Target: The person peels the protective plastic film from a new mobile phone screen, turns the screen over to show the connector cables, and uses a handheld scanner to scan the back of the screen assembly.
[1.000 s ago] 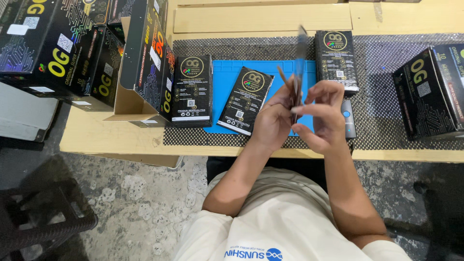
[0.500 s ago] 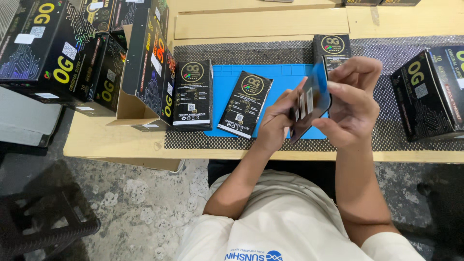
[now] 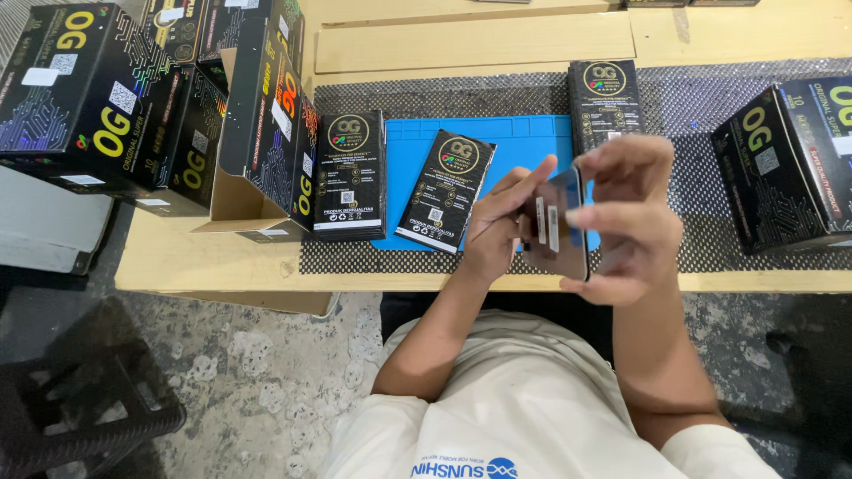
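Note:
Both my hands hold a thin dark glossy panel [image 3: 561, 232], shaped like a phone screen, upright above the table's front edge. My right hand [image 3: 626, 217] grips its right side and top with curled fingers. My left hand [image 3: 497, 226] touches its left edge, fingers stretched along it. A white label strip shows on the panel. Under my hands lies a blue mat [image 3: 417, 151]. On the mat rests a flat black package [image 3: 446, 191], tilted. Another black package [image 3: 349, 175] lies to its left, and a third [image 3: 606, 102] beyond my right hand.
Large black cartons [image 3: 106, 98] are stacked at the left, one open carton [image 3: 266, 133] standing on its side. Another black carton [image 3: 785, 164] sits at the right. A dark textured mat [image 3: 692, 106] covers the wooden table [image 3: 479, 40]. A black stool [image 3: 71, 417] stands on the floor.
My hands have lifted the panel and turned it, from edge-on a second ago to its flat face toward me now. The camera view has shifted slightly.

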